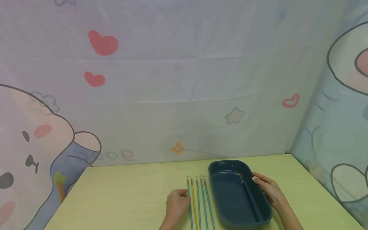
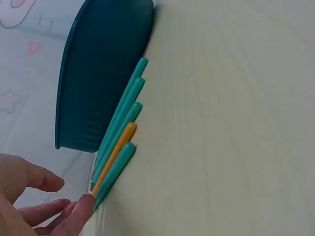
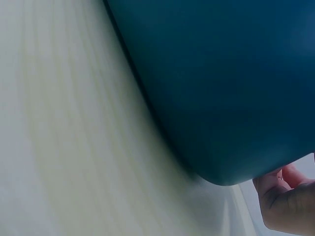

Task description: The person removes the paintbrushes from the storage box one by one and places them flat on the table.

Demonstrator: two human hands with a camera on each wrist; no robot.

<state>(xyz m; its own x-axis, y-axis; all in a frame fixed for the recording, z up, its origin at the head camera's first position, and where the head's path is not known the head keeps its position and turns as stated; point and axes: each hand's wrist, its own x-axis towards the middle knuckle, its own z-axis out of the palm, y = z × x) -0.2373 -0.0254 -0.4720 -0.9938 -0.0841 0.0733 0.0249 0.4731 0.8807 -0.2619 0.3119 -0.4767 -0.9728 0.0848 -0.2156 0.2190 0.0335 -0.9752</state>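
A dark blue oblong tray (image 1: 230,204) stands on the table, with one dark-handled paintbrush (image 1: 248,197) lying inside along its right side. My right hand (image 1: 269,190) grips the tray's right rim, its thumb at the edge; the right wrist view shows the tray's outer wall (image 3: 221,98) filling most of the picture. Left of the tray, several paintbrushes lie side by side, bristles away from me: green ones (image 1: 204,204) and a yellow one (image 1: 194,204). Beside the leftmost green paintbrush (image 2: 118,164) is my left hand (image 1: 177,204), fingers loosely bent, thumb apart, fingertips at the brush.
The pale yellow table (image 1: 123,195) extends left of the brushes and right of the tray. Behind it hangs a printed cloth (image 1: 161,83) with hearts and cartoon animals, and another cloth side (image 1: 325,134) borders the right edge.
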